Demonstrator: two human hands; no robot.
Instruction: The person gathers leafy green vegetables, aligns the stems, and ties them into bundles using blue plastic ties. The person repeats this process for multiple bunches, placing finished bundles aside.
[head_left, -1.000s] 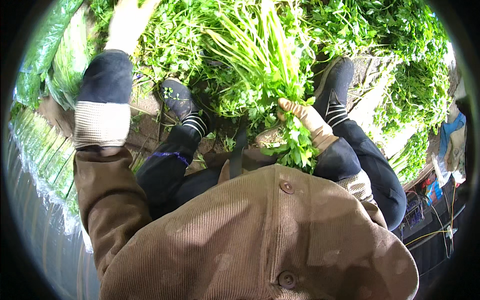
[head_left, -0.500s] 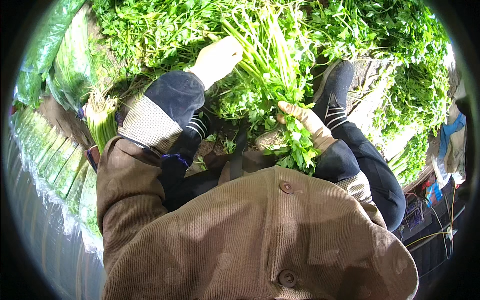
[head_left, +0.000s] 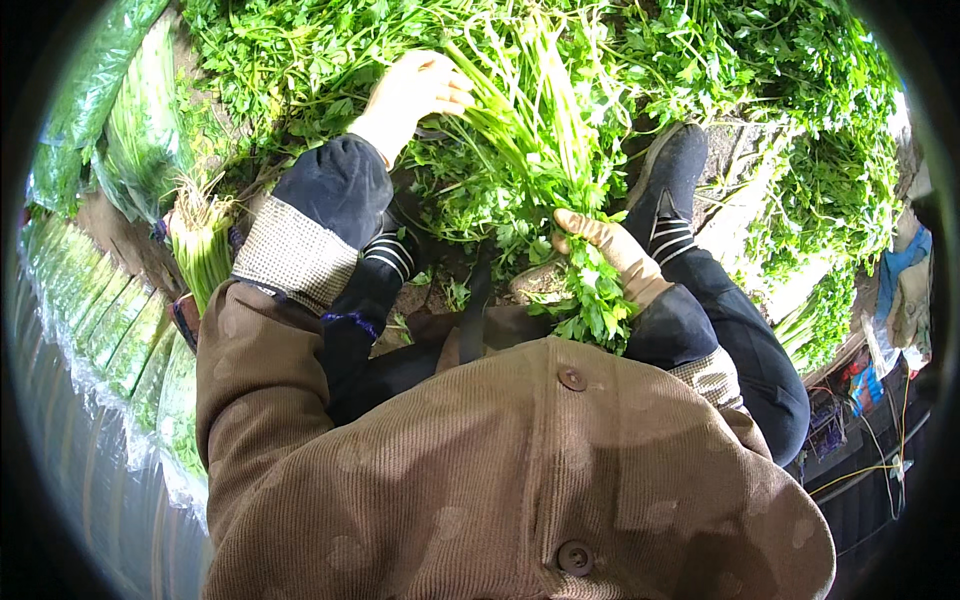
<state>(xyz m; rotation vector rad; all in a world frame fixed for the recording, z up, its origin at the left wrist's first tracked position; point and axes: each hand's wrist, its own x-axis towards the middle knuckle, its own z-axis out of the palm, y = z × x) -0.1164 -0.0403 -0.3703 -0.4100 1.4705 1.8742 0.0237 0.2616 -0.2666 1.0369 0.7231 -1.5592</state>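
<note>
My right hand (head_left: pixel 610 245) is closed round the leafy lower part of a bunch of green herb (head_left: pixel 535 140), whose long pale stems fan upward. Leaves hang below my fingers toward my lap. My left hand (head_left: pixel 410 100) is at the upper left of that bunch, its fingers apart and slightly curved, the tips near or on the stems; I cannot tell if they touch. Loose leafy greens (head_left: pixel 300 70) lie about both hands. A bundle of stems with pale roots (head_left: pixel 205 245) stands beside my left sleeve.
Wrapped green bundles (head_left: pixel 135 130) and rows of bagged stems (head_left: pixel 110 330) lie at the left on plastic. Heaped herbs (head_left: pixel 820 180) cover the right and top. My dark shoe (head_left: pixel 675 170) rests among them. Cloths, bags and yellow wire (head_left: pixel 850 480) are at the far right.
My left hand has swung from the upper left toward the bunch, then shifted slightly up with its fingers loosening. The rooted bundle came into view behind it. My right hand keeps its hold.
</note>
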